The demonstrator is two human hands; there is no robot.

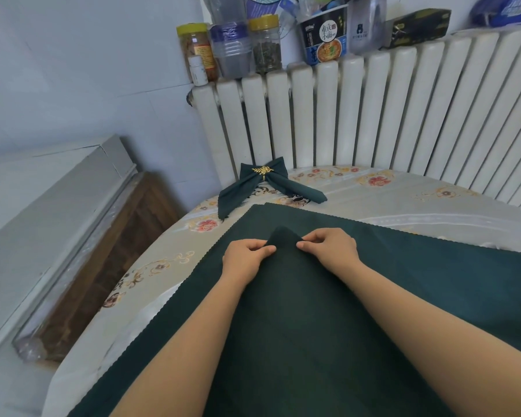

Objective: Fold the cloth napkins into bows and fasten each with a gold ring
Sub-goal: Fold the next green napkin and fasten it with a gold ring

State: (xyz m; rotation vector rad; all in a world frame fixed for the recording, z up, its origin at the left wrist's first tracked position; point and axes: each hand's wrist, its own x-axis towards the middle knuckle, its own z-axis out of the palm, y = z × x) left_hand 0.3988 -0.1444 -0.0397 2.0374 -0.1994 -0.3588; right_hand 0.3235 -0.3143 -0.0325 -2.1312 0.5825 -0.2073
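A dark green cloth napkin (418, 266) lies spread flat over the table. Its near corner (283, 239) is folded up over the middle. My left hand (244, 257) pinches the left edge of that folded corner, and my right hand (328, 246) pinches its right edge. At the back of the table lies a finished dark green bow napkin (244, 191), with a gold leaf ring (263, 170) around its middle.
The table carries a floral plastic cover (403, 194). A white radiator (373, 115) stands right behind it, topped with jars (265, 43), a noodle cup (325, 34) and boxes. A grey and brown cabinet (73, 236) stands to the left.
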